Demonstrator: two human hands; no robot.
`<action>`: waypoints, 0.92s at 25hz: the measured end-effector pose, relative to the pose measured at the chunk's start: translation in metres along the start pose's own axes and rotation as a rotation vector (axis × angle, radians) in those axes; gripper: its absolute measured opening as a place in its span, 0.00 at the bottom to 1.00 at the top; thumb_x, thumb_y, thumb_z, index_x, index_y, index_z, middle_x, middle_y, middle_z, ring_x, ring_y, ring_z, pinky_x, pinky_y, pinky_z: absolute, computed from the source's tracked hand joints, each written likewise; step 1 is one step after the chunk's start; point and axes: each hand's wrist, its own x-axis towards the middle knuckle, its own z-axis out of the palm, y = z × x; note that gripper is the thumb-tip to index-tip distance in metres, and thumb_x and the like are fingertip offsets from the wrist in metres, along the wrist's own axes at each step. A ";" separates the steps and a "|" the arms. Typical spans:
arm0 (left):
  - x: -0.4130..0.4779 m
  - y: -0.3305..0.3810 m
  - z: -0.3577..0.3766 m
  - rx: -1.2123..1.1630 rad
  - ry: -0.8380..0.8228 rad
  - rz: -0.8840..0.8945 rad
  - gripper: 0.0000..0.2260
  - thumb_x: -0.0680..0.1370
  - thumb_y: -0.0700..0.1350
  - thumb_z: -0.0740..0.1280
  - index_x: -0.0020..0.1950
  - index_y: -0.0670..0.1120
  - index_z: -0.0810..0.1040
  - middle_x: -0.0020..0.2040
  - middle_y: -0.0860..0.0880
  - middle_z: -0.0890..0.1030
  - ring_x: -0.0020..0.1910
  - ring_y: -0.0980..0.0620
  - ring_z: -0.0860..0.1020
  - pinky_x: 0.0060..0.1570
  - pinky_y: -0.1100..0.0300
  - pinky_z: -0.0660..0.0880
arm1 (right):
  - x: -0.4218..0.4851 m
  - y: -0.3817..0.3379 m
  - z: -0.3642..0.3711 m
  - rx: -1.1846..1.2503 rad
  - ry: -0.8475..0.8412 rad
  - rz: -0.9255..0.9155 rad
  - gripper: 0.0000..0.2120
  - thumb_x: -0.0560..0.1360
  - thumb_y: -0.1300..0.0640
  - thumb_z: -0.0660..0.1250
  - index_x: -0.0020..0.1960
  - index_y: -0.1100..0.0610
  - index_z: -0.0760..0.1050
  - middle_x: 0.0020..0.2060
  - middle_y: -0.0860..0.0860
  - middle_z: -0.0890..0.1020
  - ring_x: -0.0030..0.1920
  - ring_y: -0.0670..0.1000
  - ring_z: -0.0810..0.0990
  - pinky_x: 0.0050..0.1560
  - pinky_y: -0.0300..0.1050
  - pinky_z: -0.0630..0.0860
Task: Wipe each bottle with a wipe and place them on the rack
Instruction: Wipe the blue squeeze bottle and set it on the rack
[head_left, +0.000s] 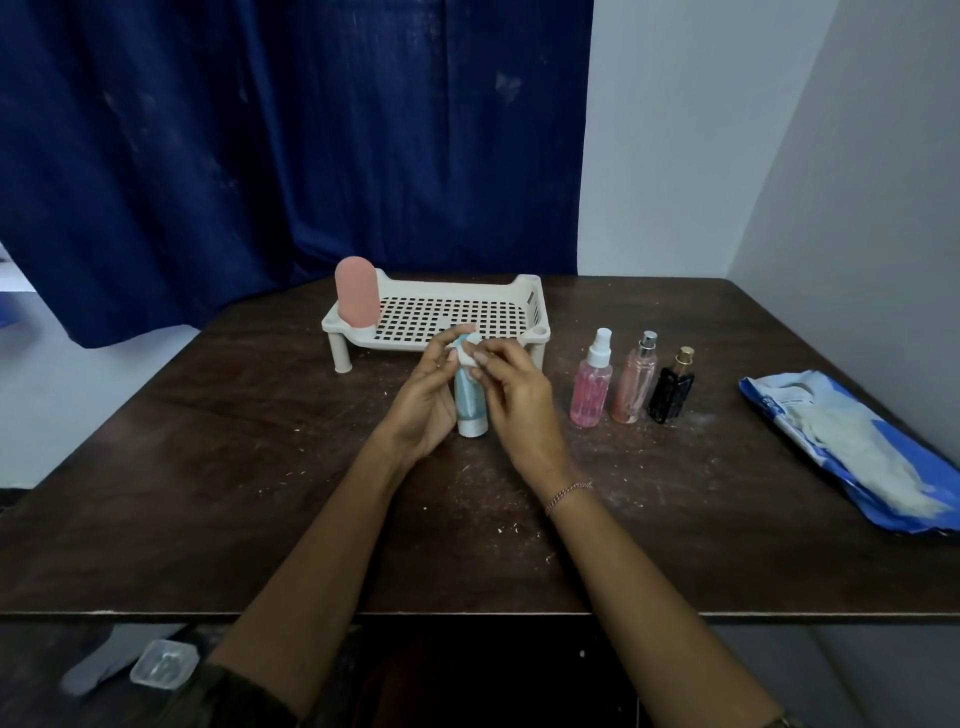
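Two hands meet over the middle of the dark brown wooden table (260, 467): the left hand (423, 397) is wrapped around a pale teal plastic tube with a white cap (469, 402), which stands cap-down on the table, while the right hand (519, 395) pinches a small white wipe (470, 353) against the tube's upper end. That tube looks light and soft-walled, so it would likely give under a hard squeeze; a hold around its middle, as the left hand has it, seems the safest, and its smooth skin may turn slippery once damp. Just beyond the hands sits the white perforated plastic rack on short legs (530, 299), with one tall rounded pink bottle (356, 293) already standing at its far-left corner. To the right of the hands, three bottles wait in a row on the table: a clear spray bottle of pink liquid with a white nozzle (592, 382), a slim peach-tinted glass bottle with a silver cap (635, 382), and a small black bottle with a gold cap (672, 389); the glass ones look heavier and breakable. Farther right lies an open blue and white pack of wipes (852, 447).
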 end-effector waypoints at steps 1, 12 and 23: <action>-0.001 0.002 0.000 -0.012 0.002 0.004 0.13 0.78 0.40 0.58 0.62 0.47 0.70 0.56 0.47 0.77 0.52 0.55 0.78 0.52 0.63 0.77 | -0.001 0.000 0.000 -0.029 -0.022 -0.029 0.11 0.75 0.66 0.65 0.57 0.65 0.77 0.53 0.56 0.78 0.55 0.46 0.74 0.59 0.29 0.68; 0.002 0.003 0.001 0.078 0.080 0.050 0.12 0.81 0.38 0.55 0.62 0.48 0.69 0.49 0.48 0.78 0.46 0.56 0.79 0.49 0.63 0.77 | -0.011 -0.005 -0.001 -0.231 -0.034 -0.177 0.11 0.71 0.69 0.68 0.53 0.67 0.77 0.50 0.58 0.80 0.51 0.54 0.78 0.57 0.40 0.73; 0.005 -0.002 -0.001 0.231 0.145 0.070 0.11 0.82 0.42 0.54 0.63 0.49 0.68 0.52 0.49 0.75 0.45 0.59 0.77 0.43 0.65 0.76 | -0.011 -0.003 0.000 -0.276 -0.128 -0.156 0.12 0.72 0.68 0.67 0.55 0.66 0.77 0.50 0.57 0.80 0.49 0.55 0.78 0.53 0.45 0.75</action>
